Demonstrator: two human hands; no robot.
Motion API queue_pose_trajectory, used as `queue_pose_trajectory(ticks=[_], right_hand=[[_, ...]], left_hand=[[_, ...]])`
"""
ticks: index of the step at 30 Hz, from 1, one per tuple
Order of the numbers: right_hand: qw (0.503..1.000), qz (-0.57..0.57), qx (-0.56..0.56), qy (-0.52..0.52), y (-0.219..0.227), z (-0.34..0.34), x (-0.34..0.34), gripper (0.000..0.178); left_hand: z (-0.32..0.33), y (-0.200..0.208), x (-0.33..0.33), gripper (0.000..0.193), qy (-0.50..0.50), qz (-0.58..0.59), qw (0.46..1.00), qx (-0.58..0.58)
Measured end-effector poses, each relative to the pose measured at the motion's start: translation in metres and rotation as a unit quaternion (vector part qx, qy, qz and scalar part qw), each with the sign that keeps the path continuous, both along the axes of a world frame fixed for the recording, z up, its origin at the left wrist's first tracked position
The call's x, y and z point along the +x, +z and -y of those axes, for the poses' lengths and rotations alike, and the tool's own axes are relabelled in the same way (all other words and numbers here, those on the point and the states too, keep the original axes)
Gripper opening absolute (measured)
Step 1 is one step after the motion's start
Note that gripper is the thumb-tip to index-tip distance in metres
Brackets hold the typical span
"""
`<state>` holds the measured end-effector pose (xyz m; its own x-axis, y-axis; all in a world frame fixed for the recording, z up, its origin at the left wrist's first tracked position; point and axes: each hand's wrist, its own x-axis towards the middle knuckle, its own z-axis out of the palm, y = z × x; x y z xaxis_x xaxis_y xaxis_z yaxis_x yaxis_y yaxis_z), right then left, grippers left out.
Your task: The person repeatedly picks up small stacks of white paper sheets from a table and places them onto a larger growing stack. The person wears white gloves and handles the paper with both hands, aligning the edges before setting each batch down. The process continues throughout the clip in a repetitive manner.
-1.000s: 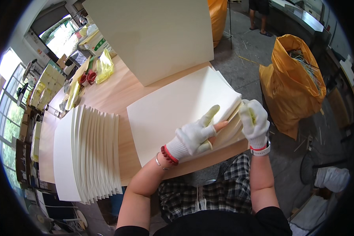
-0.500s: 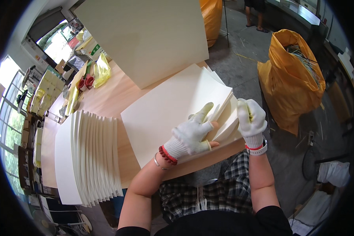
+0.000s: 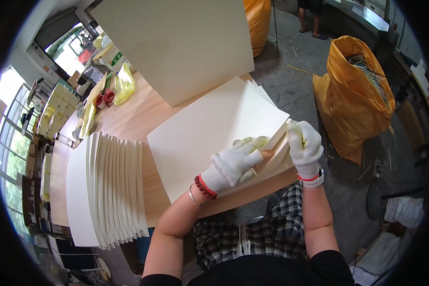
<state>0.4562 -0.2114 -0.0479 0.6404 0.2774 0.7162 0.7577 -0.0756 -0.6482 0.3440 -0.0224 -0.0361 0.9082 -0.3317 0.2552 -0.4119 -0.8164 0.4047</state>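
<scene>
A loose stack of large white sheets (image 3: pixel 214 124) lies on the wooden table in front of me, its right-hand edges fanned and lifted. My left hand (image 3: pixel 238 161), in a white knitted glove with a bare fingertip showing, is closed at the near right edge of the top sheets. My right hand (image 3: pixel 305 142), gloved the same way, has its fingers curled tight around the lifted right edges. The fingertips of the right hand are partly hidden. Left of the stack, a fanned row of white sheets (image 3: pixel 107 190) overlaps along the table's near edge.
A large grey-white board (image 3: pixel 186 47) stands at the back of the wooden table (image 3: pixel 152 205). Tape rolls (image 3: pixel 108 98) and a yellow plastic bag (image 3: pixel 124 85) lie at far left. An orange sack (image 3: pixel 355 105) of scraps stands on the floor at right. Another person (image 3: pixel 310 16) stands farther back.
My left hand's outstretched fingers have curled in at the sheet edges. The top sheet's right corner has shifted toward my right hand, which stays nearly in place.
</scene>
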Motion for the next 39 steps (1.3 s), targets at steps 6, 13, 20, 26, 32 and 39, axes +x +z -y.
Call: queue_pose_trajectory(ticks=[6, 13, 20, 26, 32, 39], right_hand=[[1.000, 0.004, -0.012, -0.028, 0.005, -0.003, -0.004, 0.025], [1.000, -0.016, 0.018, 0.010, 0.001, 0.000, -0.003, 0.020], [1.000, -0.005, -0.025, -0.016, 0.002, 0.002, -0.003, 0.017], [0.999, 0.013, -0.018, -0.035, 0.002, -0.002, -0.003, 0.015], [1.000, 0.006, 0.005, -0.023, -0.005, -0.001, -0.001, 0.015], [1.000, 0.001, 0.002, 0.027, -0.005, 0.004, 0.000, 0.019]], left_hand=[[0.009, 0.007, -0.004, 0.045, 0.053, -0.003, 0.998, -0.027], [0.009, 0.005, -0.004, 0.044, 0.048, -0.007, 0.997, -0.054], [0.005, 0.002, 0.002, 0.054, -0.006, -0.006, 1.000, 0.009], [0.012, 0.001, -0.004, 0.057, 0.047, 0.038, 0.998, -0.025], [0.009, -0.003, -0.002, 0.054, 0.041, 0.027, 0.997, -0.057], [0.012, 0.003, -0.004, 0.064, 0.050, 0.014, 0.998, -0.026]])
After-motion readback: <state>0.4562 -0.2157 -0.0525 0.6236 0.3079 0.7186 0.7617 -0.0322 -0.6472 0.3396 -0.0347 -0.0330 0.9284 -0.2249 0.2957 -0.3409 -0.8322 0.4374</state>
